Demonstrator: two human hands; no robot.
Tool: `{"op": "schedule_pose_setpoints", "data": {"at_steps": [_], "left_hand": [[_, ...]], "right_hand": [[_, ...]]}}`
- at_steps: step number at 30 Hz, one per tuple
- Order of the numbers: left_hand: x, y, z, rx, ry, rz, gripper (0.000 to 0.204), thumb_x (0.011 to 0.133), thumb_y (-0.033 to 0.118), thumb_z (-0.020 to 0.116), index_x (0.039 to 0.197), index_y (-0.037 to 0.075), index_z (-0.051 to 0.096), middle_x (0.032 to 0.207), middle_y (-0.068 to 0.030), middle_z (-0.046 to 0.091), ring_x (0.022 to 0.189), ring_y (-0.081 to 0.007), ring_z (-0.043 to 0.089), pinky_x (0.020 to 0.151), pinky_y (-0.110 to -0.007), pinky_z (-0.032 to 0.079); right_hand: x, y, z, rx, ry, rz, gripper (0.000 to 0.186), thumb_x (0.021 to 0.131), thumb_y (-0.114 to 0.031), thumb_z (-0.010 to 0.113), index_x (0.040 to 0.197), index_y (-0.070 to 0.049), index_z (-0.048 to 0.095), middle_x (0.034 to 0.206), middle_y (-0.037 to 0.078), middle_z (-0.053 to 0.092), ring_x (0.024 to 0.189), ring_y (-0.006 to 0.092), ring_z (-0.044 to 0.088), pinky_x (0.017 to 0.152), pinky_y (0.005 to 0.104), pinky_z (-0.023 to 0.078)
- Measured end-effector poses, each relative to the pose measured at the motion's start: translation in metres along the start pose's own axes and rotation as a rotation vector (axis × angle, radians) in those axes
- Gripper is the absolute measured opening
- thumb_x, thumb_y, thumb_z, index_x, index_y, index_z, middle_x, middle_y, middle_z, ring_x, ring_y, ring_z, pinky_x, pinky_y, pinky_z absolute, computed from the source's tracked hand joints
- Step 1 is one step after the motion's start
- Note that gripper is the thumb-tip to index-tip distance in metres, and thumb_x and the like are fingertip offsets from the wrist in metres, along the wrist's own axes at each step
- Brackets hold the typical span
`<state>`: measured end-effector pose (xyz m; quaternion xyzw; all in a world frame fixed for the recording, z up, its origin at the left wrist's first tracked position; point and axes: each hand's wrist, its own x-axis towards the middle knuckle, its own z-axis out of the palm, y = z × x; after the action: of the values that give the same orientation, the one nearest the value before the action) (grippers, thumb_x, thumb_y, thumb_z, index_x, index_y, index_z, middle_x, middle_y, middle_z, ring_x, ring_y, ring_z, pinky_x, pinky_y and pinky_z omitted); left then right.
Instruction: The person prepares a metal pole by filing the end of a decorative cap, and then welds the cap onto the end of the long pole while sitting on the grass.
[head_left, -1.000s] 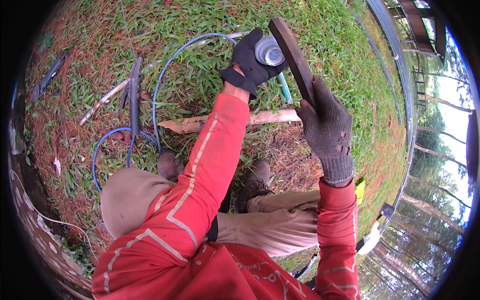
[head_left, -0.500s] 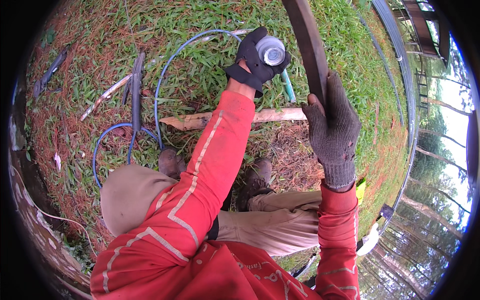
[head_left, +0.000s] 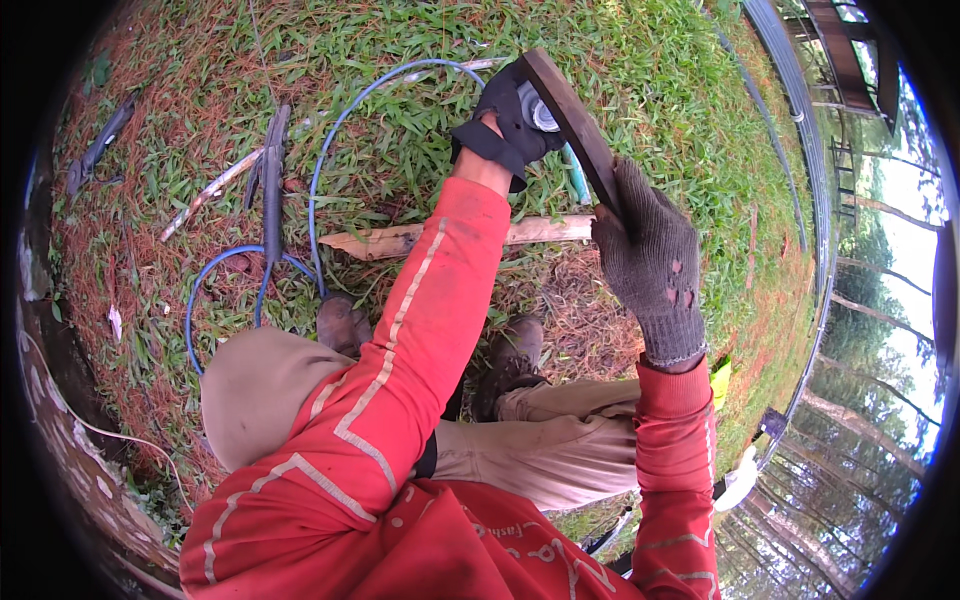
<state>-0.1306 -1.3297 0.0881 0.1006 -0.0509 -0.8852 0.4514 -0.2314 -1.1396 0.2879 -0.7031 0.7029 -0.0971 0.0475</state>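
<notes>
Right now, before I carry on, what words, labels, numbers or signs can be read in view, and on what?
Shirt: pale lettering across the red front, partly bent by folds; I won't copy it out.
Cylinder in the left hand: no text I can make out; partly covered.
Bar in the right hand: none visible.
Hose: none I can make out.

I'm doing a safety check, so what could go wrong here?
The dark bar in the right hand overlaps the left hand in this view and might knock it. The grey round piece could slip from that hand's grip. The blue hose beside the left boot might snag a foot.
</notes>
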Motion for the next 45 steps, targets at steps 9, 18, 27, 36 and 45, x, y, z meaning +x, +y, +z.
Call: {"op": "schedule_pose_setpoints", "data": {"at_steps": [9,18,27,36,45], "left_hand": [[-0.013,-0.001,0.018,-0.089,0.056,-0.048,0.027,0.102,0.042,0.069,0.117,0.02,0.07,0.107,-0.0087,0.076,0.101,-0.0318,0.075,0.092,-0.06,0.062],[-0.003,-0.008,0.007,-0.45,0.009,-0.22,0.033,0.106,0.042,0.067,0.129,0.019,0.065,0.118,-0.0137,0.072,0.119,-0.0393,0.068,0.097,-0.066,0.06],[-0.004,-0.01,0.01,-0.289,0.208,-0.124,0.038,0.104,0.039,0.069,0.135,0.018,0.063,0.116,-0.0112,0.072,0.107,-0.0375,0.073,0.097,-0.065,0.061],[0.0,-0.018,0.02,-0.317,0.287,-0.194,0.027,0.099,0.034,0.075,0.118,0.019,0.063,0.104,-0.0109,0.068,0.098,-0.0372,0.07,0.088,-0.063,0.064],[0.001,-0.016,0.011,-0.243,0.16,-0.175,0.029,0.105,0.036,0.065,0.123,0.013,0.069,0.11,-0.0103,0.078,0.095,-0.0303,0.079,0.086,-0.054,0.066]], "right_hand": [[0.0,0.0,-0.005,-0.037,-0.012,0.008,0.05,0.098,-0.022,0.072,0.144,-0.005,0.065,0.105,0.023,0.074,0.094,0.0462,0.074,0.078,0.0539,0.06],[0.0,0.006,-0.003,0.158,0.107,0.087,0.059,0.092,-0.008,0.082,0.145,0.009,0.064,0.124,0.028,0.077,0.117,0.0275,0.078,0.1,0.0379,0.059],[0.002,0.002,-0.005,0.284,0.278,0.001,0.058,0.095,-0.015,0.08,0.145,0.009,0.064,0.126,0.028,0.077,0.12,0.0276,0.077,0.1,0.0389,0.059],[-0.003,0.014,0.005,0.239,0.346,-0.072,0.043,0.097,-0.018,0.072,0.135,0.001,0.068,0.108,0.03,0.075,0.097,0.0468,0.076,0.083,0.0508,0.061],[-0.01,0.006,0.001,0.15,0.176,-0.019,0.05,0.096,-0.018,0.078,0.141,0.001,0.066,0.114,0.027,0.077,0.103,0.043,0.078,0.087,0.0455,0.063]]}}
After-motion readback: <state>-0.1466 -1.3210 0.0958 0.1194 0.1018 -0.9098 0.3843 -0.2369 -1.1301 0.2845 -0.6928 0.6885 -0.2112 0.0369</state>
